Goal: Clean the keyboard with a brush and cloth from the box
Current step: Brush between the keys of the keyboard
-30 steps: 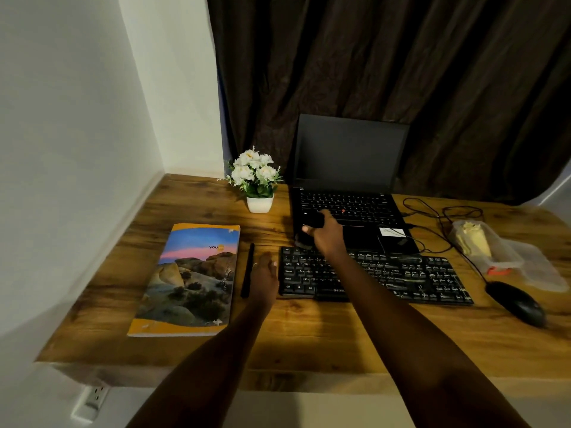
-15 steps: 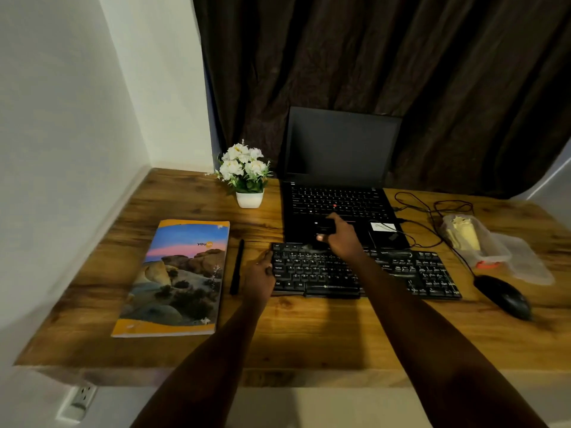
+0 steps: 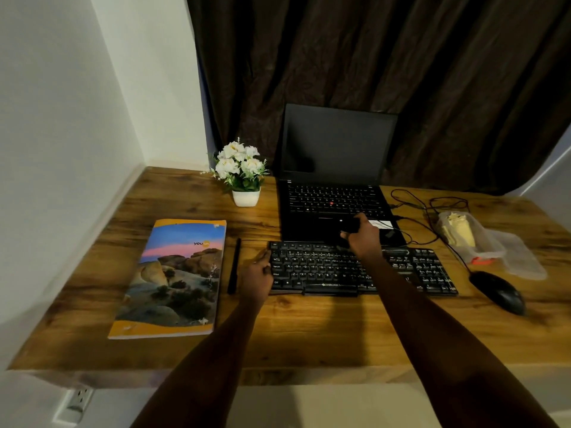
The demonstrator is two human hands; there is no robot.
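Black brush [image 3: 350, 224], right hand [image 3: 365, 240] — keyboard [image 3: 324, 270], left hand [image 3: 258, 277]

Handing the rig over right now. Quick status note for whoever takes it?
Left hand holds the keyboard by its left edge.
Right hand grips a dark tool, likely the brush, above the keyboard's back edge, over the laptop palm rest.
Cloth lies in the open box, right of the keyboard.
Done: brush is out. Left: brush the keys, then wipe with the cloth.
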